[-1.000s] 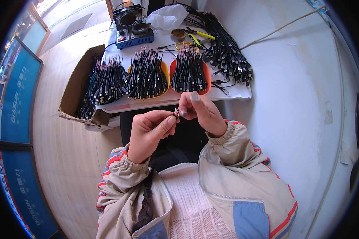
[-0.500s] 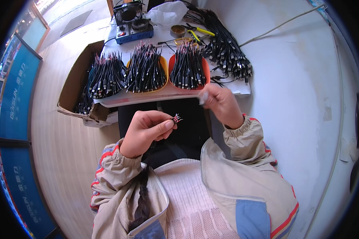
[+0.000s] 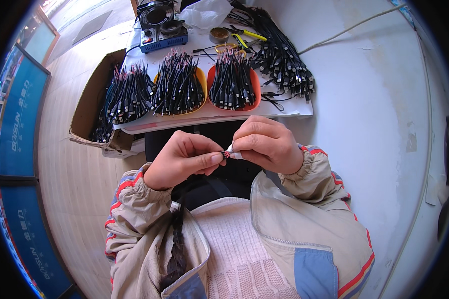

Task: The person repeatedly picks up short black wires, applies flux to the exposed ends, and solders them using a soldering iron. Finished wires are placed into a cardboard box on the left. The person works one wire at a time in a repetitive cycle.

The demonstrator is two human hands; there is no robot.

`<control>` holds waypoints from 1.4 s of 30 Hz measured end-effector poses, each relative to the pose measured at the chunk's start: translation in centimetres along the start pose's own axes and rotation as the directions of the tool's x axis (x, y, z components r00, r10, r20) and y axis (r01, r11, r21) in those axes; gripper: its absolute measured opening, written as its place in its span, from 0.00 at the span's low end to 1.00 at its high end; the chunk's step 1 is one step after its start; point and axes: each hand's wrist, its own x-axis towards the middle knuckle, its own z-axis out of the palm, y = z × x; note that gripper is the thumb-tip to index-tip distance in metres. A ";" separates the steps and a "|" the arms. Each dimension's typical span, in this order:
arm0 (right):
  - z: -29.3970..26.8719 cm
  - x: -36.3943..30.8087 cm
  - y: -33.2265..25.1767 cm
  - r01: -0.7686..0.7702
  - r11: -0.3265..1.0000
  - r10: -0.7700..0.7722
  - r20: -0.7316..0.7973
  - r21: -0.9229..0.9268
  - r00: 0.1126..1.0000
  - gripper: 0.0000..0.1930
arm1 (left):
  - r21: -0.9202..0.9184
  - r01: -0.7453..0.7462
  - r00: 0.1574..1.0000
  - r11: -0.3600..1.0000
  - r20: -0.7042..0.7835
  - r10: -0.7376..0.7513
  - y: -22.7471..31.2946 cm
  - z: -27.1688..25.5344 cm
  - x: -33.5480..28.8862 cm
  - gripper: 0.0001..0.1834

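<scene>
At centre | wire bundle point(image 3: 226, 154) juts from pinching left hand point(image 3: 187, 157) | right hand point(image 3: 270, 144) pinches its ends

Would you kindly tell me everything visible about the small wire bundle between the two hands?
The small wire bundle shows short red-pink and black strands, apparently thin insulated wire. The left hand pinches it between thumb and forefinger; the right hand appears to grip its exposed end with white-covered fingertips. It is held above the lap; the rest is hidden.
</scene>
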 end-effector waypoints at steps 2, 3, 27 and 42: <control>0.2 -0.2 0.0 0.001 1.000 -0.001 -0.017 -0.017 1.000 0.10 | 0.266 -0.132 0.987 0.955 -0.051 0.150 0.2 0.4 -0.1 0.09; 0.3 -0.3 0.0 -0.009 1.000 0.009 -0.028 -0.028 1.000 0.09 | 0.472 -0.220 0.958 0.854 -0.058 0.280 0.2 0.7 -0.3 0.08; 1.9 -1.3 -1.4 -0.325 0.944 0.327 -0.044 0.050 0.944 0.09 | 0.932 -0.346 0.641 0.106 0.152 0.753 -1.7 2.4 -0.9 0.10; 1.8 -1.0 -1.2 -0.016 0.983 0.001 -0.086 -0.181 0.996 0.15 | 0.412 -0.276 0.896 0.868 -0.216 0.388 -2.0 2.2 -1.2 0.05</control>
